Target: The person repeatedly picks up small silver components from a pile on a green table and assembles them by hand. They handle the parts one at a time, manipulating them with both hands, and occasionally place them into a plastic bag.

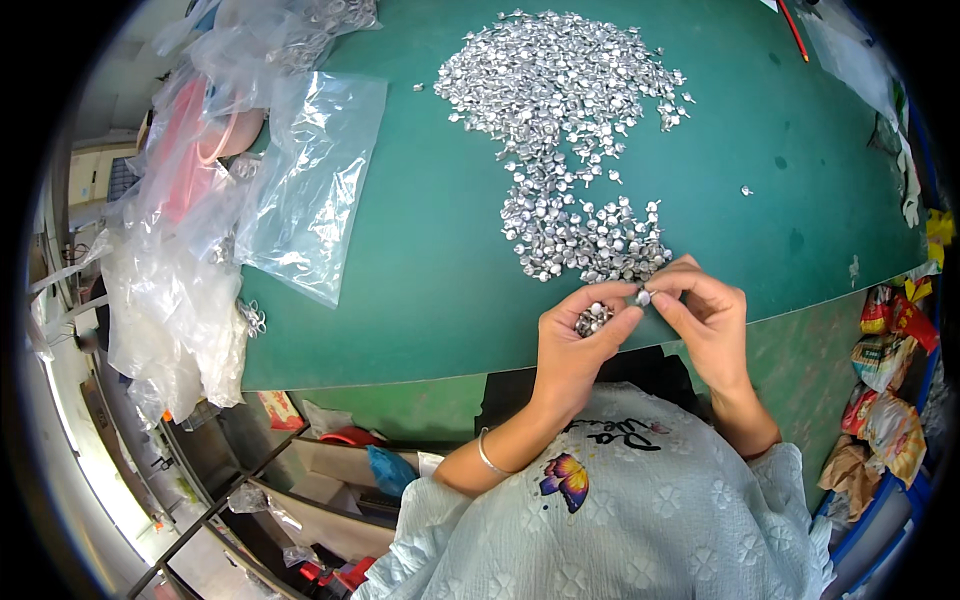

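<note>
My left hand (580, 340) is cupped around a small heap of silvery metal parts (594, 318), each with a round head and a short stem. Its thumb and forefinger reach toward my right hand. My right hand (705, 315) pinches one such metal part (642, 298) between thumb and forefinger, right at the left fingertips. Just beyond both hands lies the near end of a large spread pile of the same metal parts (560, 90) on the green tabletop (420, 260). A lone metal part (747, 190) rests apart to the right.
Clear plastic bags (310, 190) lie along the table's left side, some over a pink container (235, 135). A red pencil-like stick (795, 30) is at the far right. Coloured packets (890, 440) stand beyond the right edge. Open shelving (320, 470) is below left.
</note>
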A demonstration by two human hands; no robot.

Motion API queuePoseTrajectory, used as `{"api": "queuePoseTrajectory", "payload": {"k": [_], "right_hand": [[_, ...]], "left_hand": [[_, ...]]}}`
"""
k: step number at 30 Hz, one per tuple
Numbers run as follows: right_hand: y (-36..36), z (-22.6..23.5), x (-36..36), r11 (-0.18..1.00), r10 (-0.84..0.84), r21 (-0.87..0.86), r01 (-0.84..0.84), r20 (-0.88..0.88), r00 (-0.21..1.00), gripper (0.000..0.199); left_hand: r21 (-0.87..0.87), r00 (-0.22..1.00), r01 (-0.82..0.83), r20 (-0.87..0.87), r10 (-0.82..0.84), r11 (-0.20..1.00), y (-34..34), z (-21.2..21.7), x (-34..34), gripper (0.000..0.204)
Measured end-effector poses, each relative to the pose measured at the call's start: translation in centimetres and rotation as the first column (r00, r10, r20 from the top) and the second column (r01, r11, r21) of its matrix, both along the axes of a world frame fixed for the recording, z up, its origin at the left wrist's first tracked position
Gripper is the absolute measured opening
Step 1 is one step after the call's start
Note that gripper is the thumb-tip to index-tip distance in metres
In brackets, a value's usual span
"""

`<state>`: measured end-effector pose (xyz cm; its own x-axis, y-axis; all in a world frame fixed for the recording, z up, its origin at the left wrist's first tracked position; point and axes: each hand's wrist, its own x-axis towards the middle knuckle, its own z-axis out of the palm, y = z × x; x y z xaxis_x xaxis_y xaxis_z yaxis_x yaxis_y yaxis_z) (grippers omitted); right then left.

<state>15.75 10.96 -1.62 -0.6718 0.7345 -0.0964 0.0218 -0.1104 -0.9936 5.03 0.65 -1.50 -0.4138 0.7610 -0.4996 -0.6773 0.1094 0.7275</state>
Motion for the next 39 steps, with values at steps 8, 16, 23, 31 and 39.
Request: {"api": "queuePoseTrajectory", "payload": {"k": [8, 16, 23, 31, 39], "right_hand": [[1.0, 0.9, 1.6, 0.987, -0.039, 0.156, 0.037, 0.011, 0.999, 0.011], [1.6, 1.7, 2.7, 0.981, -0.068, 0.189, 0.052, 0.078, 0.995, 0.009], [0.8, 2.3, 3.3, 0.95, -0.16, 0.288, 0.124, 0.107, 0.981, 0.01], [-1.3, 3.6, 2.2, 0.886, -0.22, 0.43, 0.177, 0.052, 0.974, 0.012], [-3.7, 4.2, -1.0, 0.877, -0.187, 0.453, 0.161, 0.014, 0.982, 0.013]], "left_hand": [[0.064, 0.965, 0.053, -0.259, -0.035, 0.997, 1.6, 0.2, 1.4, 0.018], [0.046, 0.954, 0.121, -0.282, -0.104, 0.992, 2.5, 0.4, 1.8, 0.016], [0.093, 0.935, 0.234, -0.293, -0.198, 0.968, 3.0, 0.4, 1.4, 0.015], [0.182, 0.904, 0.324, -0.35, -0.247, 0.928, 1.7, 1.0, -0.3, 0.017], [0.28, 0.912, 0.274, -0.379, -0.156, 0.92, -0.6, 1.9, -3.4, 0.02]]}}
